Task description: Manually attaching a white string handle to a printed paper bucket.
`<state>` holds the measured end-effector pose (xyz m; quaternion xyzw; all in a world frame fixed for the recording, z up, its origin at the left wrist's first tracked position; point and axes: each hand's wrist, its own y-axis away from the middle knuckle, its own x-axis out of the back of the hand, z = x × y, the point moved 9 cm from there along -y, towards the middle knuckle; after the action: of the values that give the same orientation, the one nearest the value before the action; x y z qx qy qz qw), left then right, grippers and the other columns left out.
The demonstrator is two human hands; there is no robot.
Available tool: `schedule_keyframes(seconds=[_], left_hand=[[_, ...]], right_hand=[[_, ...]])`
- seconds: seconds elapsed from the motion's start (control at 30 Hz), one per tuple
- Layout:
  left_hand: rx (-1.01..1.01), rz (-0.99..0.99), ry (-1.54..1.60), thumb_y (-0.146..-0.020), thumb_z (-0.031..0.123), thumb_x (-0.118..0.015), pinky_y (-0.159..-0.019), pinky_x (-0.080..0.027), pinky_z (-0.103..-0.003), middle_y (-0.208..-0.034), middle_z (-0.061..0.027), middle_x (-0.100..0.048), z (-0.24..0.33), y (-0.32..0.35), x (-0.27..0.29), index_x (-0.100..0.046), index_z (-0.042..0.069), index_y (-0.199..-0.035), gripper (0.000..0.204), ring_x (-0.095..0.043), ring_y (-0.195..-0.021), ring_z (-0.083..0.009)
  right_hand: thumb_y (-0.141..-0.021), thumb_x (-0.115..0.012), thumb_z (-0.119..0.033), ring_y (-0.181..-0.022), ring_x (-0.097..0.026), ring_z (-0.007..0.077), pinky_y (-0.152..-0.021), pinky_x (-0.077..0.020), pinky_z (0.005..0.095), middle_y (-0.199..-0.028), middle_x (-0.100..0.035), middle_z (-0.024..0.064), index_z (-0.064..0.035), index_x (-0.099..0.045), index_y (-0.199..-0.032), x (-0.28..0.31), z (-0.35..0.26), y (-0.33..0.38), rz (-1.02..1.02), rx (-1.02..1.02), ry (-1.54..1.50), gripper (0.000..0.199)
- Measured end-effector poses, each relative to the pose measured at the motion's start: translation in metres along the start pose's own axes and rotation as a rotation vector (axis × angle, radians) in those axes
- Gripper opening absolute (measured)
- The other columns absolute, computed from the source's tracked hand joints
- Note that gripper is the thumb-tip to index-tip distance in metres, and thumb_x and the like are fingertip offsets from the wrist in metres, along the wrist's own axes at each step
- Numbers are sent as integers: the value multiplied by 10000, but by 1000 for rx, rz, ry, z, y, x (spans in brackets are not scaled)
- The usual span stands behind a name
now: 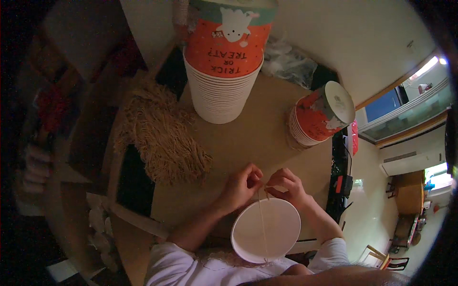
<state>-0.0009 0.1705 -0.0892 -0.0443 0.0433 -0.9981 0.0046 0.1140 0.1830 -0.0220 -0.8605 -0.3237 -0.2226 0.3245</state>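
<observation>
A white paper bucket (281, 233) is close to my body, its round open mouth facing up toward me. A thin light-brown string (262, 217) runs across that mouth from the far rim to the near rim. My left hand (241, 188) and my right hand (287, 187) meet just beyond the far rim. Both have fingertips pinched on the string there. Whether the string passes through the rim at that spot is too small to tell. A heap of loose brown strings (162, 136) lies on the table to the left of my hands.
A tall stack of upside-down paper buckets (222, 93) stands at the table's far side. A shorter stack (315, 119) leans at the right. Clear plastic bags (288, 62) lie behind them. A small black-and-red device (342, 184) sits at the right edge of the cardboard-coloured tabletop (229, 148).
</observation>
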Motion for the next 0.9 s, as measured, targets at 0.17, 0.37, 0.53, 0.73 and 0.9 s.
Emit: schedule_keyframes(seconds=[0.17, 0.37, 0.53, 0.73, 0.9], left_hand=[[55, -23, 14, -729, 5, -650, -604, -483, -277, -711, -58, -579, 0, 0, -1, -508, 46, -871, 205, -595, -674, -139], [46, -35, 64, -734, -1, -647, -617, -486, -280, -734, -64, -590, -4, 1, -1, -505, 43, -884, 211, -604, -695, -141], [50, -67, 82, -738, -10, -640, -626, -487, -287, -754, -72, -595, 2, 0, 0, -500, 40, -892, 214, -613, -711, -147], [48, -113, 4, -730, -8, -641, -622, -485, -287, -737, -80, -592, 11, 0, -3, -498, 39, -861, 199, -614, -701, -150], [-31, -2, 16, -724, -5, -639, -585, -475, -293, -693, -76, -583, -4, -4, 0, -497, 37, -852, 195, -601, -641, -163]], right_hand=[[-655, -704, 4, -735, -555, 231, -608, -429, 330, -789, -562, 60, -68, -624, -841, 0, -2, -6, -38, 35, 9, 215], [-657, -706, -15, -744, -558, 240, -627, -436, 335, -804, -571, 66, -65, -641, -833, -4, 6, -7, -79, -42, -59, 194], [-664, -704, -25, -779, -563, 245, -661, -450, 342, -834, -586, 74, -60, -644, -823, -3, 3, -10, -128, -21, -67, 174], [-652, -712, -12, -724, -570, 216, -594, -452, 299, -815, -572, 64, -62, -631, -737, 0, -6, -11, -124, 45, -48, 128], [-690, -678, -19, -839, -565, 266, -686, -463, 351, -877, -583, 80, -39, -607, -840, -6, -7, -10, -254, -54, -176, 167]])
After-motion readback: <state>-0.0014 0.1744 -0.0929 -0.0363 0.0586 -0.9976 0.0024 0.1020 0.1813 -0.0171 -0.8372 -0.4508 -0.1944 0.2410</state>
